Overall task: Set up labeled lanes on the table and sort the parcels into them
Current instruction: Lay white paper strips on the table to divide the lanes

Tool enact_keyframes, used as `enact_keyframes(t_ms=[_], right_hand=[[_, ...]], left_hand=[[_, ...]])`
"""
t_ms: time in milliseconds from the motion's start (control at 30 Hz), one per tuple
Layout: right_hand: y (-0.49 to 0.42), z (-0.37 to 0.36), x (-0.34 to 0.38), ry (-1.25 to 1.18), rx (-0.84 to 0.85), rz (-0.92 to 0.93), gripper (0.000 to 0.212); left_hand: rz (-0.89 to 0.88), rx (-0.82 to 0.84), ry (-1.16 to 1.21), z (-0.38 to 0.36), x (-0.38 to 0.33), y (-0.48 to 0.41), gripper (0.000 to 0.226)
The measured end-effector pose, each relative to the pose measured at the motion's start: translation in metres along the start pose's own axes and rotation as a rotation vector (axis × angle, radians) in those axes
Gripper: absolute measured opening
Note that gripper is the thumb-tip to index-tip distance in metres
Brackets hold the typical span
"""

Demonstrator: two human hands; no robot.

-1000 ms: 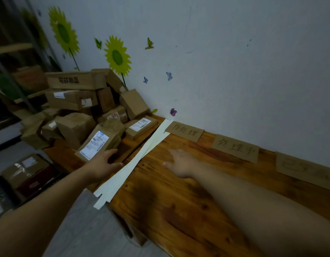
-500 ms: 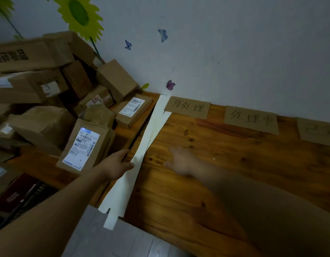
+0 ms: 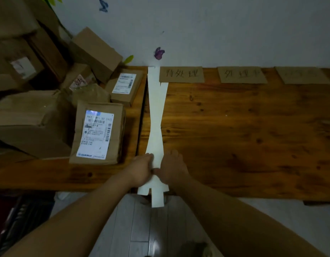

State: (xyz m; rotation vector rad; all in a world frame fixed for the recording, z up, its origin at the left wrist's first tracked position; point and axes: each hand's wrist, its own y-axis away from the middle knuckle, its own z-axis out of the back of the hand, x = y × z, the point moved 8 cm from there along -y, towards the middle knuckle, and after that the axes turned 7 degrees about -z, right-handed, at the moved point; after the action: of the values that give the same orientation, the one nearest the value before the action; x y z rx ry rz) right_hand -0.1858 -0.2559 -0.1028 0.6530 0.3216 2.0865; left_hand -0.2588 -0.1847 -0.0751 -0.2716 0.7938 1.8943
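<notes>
I read left hand (image 3: 141, 169) pinching the white paper strips (image 3: 155, 127) at their near end, right hand (image 3: 172, 168) flat alongside. Long axis runs straight away from both grips to the wall (image 3: 216, 34), ending beside the first cardboard label (image 3: 181, 74).

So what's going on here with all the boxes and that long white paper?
A person is laying long white paper strips across a brown wooden table, from the wall to the near edge, likely to mark a lane. The left hand and right hand touch the strips' near end, one on each side. Three brown cardboard labels lie along the wall. The brown cardboard parcels sit piled left of the strips, not yet sorted.
</notes>
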Motion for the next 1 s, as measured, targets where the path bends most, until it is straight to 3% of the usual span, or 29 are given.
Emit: enact_keyframes(t_ms=[100,233,333,467,600,733,900,1000], right_hand=[[-0.005,-0.006,0.000,-0.029,-0.024,-0.105,0.079],[-0.010,0.000,-0.003,-0.150,-0.057,-0.136,0.048],[-0.009,0.005,-0.009,-0.278,0.036,-0.141,0.029],[0.001,0.024,-0.011,-0.473,0.146,-0.169,0.022],[0.022,0.052,-0.009,-0.590,0.197,-0.111,0.013],[0.044,0.073,-0.017,-0.562,0.241,-0.069,0.014],[0.063,0.109,-0.018,-0.574,0.092,0.019,0.018],[0.084,0.107,-0.024,-0.402,0.208,0.032,0.017]], left_hand=[[-0.076,0.030,-0.201,-0.003,-0.002,-0.005,0.029],[0.032,0.004,-0.090,-0.001,0.004,-0.007,0.038],[0.084,-0.027,0.167,0.006,0.010,-0.007,0.038],[0.228,-0.232,0.531,0.031,0.013,-0.001,0.037],[0.308,-0.268,1.144,0.045,-0.011,-0.003,0.027],[0.298,-0.348,1.224,0.061,-0.034,-0.007,0.019],[0.247,-0.320,1.265,0.064,-0.061,-0.006,0.022],[0.232,-0.377,1.340,0.075,-0.069,-0.006,0.025]])
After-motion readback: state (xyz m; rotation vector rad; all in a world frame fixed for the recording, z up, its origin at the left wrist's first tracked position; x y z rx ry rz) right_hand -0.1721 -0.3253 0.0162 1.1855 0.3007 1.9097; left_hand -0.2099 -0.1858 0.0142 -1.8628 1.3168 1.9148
